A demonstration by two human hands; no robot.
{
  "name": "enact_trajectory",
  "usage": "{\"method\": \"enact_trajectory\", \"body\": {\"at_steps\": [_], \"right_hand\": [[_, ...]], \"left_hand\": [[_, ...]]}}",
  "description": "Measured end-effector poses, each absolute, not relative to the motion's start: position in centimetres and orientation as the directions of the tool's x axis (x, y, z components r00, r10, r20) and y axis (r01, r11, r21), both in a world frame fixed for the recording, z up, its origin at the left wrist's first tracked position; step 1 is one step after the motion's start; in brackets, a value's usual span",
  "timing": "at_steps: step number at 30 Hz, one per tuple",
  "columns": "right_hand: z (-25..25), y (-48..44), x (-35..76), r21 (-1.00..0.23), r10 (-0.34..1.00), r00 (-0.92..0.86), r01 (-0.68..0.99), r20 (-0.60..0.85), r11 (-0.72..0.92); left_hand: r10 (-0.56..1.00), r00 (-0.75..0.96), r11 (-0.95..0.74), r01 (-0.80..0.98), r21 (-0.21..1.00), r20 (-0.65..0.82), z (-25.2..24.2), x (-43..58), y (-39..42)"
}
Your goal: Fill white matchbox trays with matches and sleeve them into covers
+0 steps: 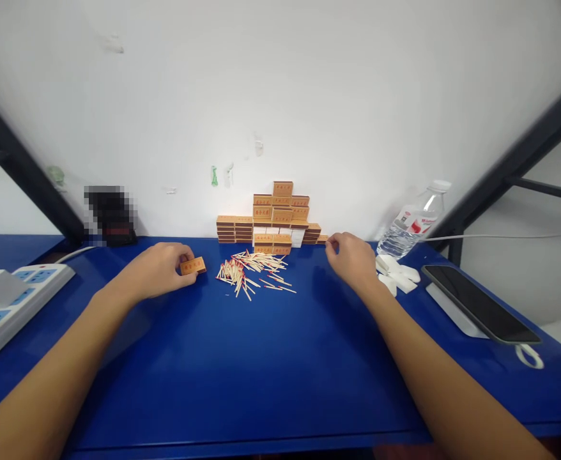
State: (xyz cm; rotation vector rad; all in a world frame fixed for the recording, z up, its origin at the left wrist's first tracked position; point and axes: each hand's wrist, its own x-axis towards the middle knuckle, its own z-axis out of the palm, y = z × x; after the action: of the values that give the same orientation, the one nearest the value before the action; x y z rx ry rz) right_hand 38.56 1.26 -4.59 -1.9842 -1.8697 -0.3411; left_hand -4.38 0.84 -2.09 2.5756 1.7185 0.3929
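My left hand (163, 268) is closed on a matchbox (193, 266), orange-brown with red print, held left of a pile of loose matches (254, 267). Most of the matches have red heads and pale sticks. Behind the pile, a stepped structure of stacked matchboxes (281, 214) rises close to the wall, with white pieces (297, 237) showing in its lower middle. My right hand (350, 255) is at the structure's right end, its fingers pinched at a low, flat-lying matchbox (322, 239). The fingertips partly hide that box's right end.
A tilted water bottle (411, 220) leans by the wall at right, with white pad-like pieces (398, 275) in front. Further right, a dark phone (479, 301) rests on a white object. A power strip (22, 294) is at left, and a pixelated dark object (112, 216) is behind it.
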Motion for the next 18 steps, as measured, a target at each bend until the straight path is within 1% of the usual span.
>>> {"method": "enact_trajectory", "body": {"at_steps": [2, 4, 7, 9, 11, 13, 16, 18], "right_hand": [[-4.8, 1.5, 39.1, -0.105, 0.898, 0.104, 0.992, 0.429, -0.064], [-5.0, 1.6, 39.3, -0.095, 0.9, 0.111, 0.992, 0.422, -0.078], [-5.2, 1.8, 39.4, -0.084, 0.9, 0.118, 0.992, 0.419, -0.091], [-5.2, 1.9, 39.5, -0.078, 0.9, 0.126, 0.992, 0.416, -0.103], [-5.2, 2.0, 39.7, -0.071, 0.903, 0.132, 0.991, 0.408, -0.112], [-5.1, 2.0, 39.9, -0.065, 0.91, 0.13, 0.991, 0.394, -0.113], [-5.0, 1.8, 39.5, -0.061, 0.924, 0.097, 0.995, 0.37, -0.081], [-4.8, 1.4, 38.5, -0.063, 0.933, 0.045, 0.998, 0.357, -0.024]], "left_hand": [[0.915, 0.352, -0.377, 0.92, 0.109, 0.2, -2.2, -4.7, 1.1], [0.918, 0.351, -0.371, 0.924, 0.088, 0.185, -2.4, -5.0, 1.3], [0.907, 0.374, -0.397, 0.913, 0.096, 0.191, -2.5, -4.8, 1.4], [0.889, 0.403, -0.435, 0.891, 0.127, 0.218, -2.3, -4.0, 1.0], [0.867, 0.424, -0.479, 0.854, 0.202, 0.261, -1.9, -2.9, 0.3], [0.853, 0.437, -0.516, 0.789, 0.333, 0.286, -1.4, -1.4, -0.8], [0.829, 0.486, -0.551, 0.631, 0.546, 0.276, -1.2, 1.0, -2.5], [0.798, 0.541, -0.573, 0.549, 0.608, 0.264, -1.6, 2.4, -3.4]]}}
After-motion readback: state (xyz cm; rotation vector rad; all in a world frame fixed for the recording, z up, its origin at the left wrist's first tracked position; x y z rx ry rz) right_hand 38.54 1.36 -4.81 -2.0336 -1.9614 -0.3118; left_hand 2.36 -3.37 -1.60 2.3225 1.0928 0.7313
